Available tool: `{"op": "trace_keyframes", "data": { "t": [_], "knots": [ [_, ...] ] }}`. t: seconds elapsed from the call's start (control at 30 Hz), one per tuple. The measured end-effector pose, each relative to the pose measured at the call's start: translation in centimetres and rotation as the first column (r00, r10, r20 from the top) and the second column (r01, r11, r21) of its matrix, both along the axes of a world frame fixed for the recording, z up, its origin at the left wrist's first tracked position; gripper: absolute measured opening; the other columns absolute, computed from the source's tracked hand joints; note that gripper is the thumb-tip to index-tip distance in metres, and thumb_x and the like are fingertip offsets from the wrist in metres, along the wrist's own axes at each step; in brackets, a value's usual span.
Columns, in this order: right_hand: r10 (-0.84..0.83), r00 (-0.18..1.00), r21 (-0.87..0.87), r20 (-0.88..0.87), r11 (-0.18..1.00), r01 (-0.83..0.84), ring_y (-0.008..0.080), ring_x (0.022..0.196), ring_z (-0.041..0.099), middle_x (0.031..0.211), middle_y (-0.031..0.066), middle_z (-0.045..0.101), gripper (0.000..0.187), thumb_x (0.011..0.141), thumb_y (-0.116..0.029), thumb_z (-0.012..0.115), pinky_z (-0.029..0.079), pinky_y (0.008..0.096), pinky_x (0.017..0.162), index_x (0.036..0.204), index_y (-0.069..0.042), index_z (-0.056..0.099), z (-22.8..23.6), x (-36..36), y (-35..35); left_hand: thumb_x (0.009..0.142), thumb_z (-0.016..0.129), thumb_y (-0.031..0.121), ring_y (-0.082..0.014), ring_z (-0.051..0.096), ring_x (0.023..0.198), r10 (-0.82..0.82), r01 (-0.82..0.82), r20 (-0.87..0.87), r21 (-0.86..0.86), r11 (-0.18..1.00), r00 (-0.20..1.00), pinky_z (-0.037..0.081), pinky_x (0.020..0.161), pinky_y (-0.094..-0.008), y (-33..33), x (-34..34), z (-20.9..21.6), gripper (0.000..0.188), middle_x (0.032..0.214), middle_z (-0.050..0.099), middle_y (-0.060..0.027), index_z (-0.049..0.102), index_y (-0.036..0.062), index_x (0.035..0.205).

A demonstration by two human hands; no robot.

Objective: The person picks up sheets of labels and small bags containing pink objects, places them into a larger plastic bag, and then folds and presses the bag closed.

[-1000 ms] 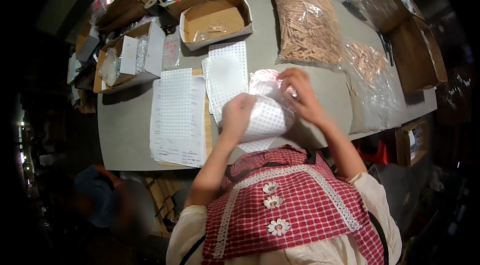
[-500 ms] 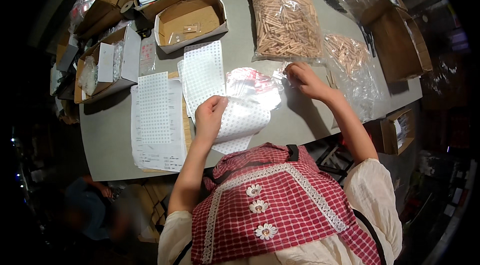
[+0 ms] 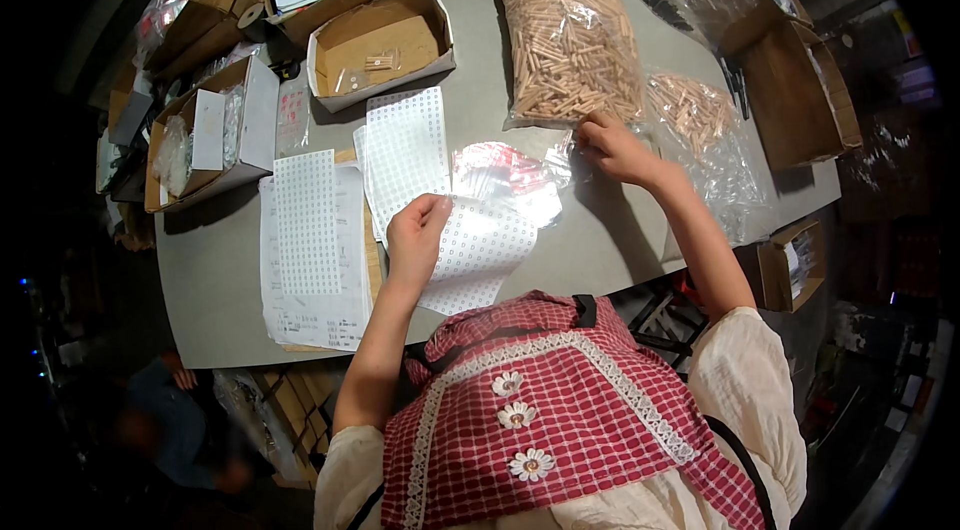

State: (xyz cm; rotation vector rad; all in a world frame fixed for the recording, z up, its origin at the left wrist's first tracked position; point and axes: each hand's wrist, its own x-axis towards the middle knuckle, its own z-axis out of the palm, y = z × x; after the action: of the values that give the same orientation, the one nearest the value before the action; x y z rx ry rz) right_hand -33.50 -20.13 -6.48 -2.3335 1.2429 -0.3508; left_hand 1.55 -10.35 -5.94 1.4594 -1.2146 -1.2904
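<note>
My left hand pinches the upper left edge of a white sticker sheet printed with rows of small marks; the sheet curls toward me. To the right, my right hand has its fingertips drawn together beside some small clear plastic bags; what they grip is hidden. Between the hands lies a shiny pile of clear bags with red showing. More sticker sheets lie left of that pile. Just beyond my right hand rests a large clear bag of wooden dowels.
A second open bag of dowels lies at the right, near a cardboard box. A shallow box at the back holds small packets. Papers lie front left, beside a white box. Another person is at lower left.
My right hand has moved slightly right, and its fingers have drawn closer together. The held sheet's lower part has swung a little. My left hand stays nearly in place.
</note>
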Motion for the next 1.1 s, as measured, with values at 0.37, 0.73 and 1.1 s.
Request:
{"op": "trace_keyframes", "data": {
  "t": [0.37,0.73,1.1],
  "knots": [
    [-0.118,0.988,-0.221,-0.103,0.971,0.093,0.0363,0.106,0.053,0.109,0.0170,0.056,0.017,0.080,-0.005,0.063,0.045,0.0434,0.094,0.097,-0.002,0.059,-2.1,0.5,0.3,0.098,0.062,0.019,-0.0039,0.055,0.069,0.038,-0.038,-0.030,0.013,0.999,0.999,0.044,0.062,-0.0219,-0.1,0.2,-0.8,0.025,0.076,0.067,-0.0011,0.069,-0.0042,0.096],
    [-0.116,0.993,0.092,-0.030,0.989,0.119,0.0284,0.088,0.063,0.090,0.0119,0.065,0.013,0.085,-0.009,0.065,0.049,0.0392,0.078,0.096,-0.003,0.062,-0.7,-0.4,-2.6,0.098,0.062,0.020,-0.0018,0.048,0.067,0.057,-0.055,-0.125,0.023,0.998,0.990,0.040,0.060,-0.0211,-0.6,0.5,-1.6,0.024,0.073,0.062,0.0029,0.068,-0.0031,0.096],
    [-0.526,0.636,0.542,0.564,0.817,0.196,0.0104,0.053,0.057,0.070,0.0040,0.063,0.018,0.092,-0.018,0.065,0.044,0.0251,0.046,0.087,0.000,0.062,3.5,17.2,-13.2,0.095,0.065,0.017,-0.0100,0.065,0.077,0.104,-0.091,0.199,-0.070,0.993,0.975,0.049,0.069,-0.0242,-1.8,2.6,-0.2,0.017,0.084,0.071,-0.0062,0.070,0.0022,0.101]
  ]
}}
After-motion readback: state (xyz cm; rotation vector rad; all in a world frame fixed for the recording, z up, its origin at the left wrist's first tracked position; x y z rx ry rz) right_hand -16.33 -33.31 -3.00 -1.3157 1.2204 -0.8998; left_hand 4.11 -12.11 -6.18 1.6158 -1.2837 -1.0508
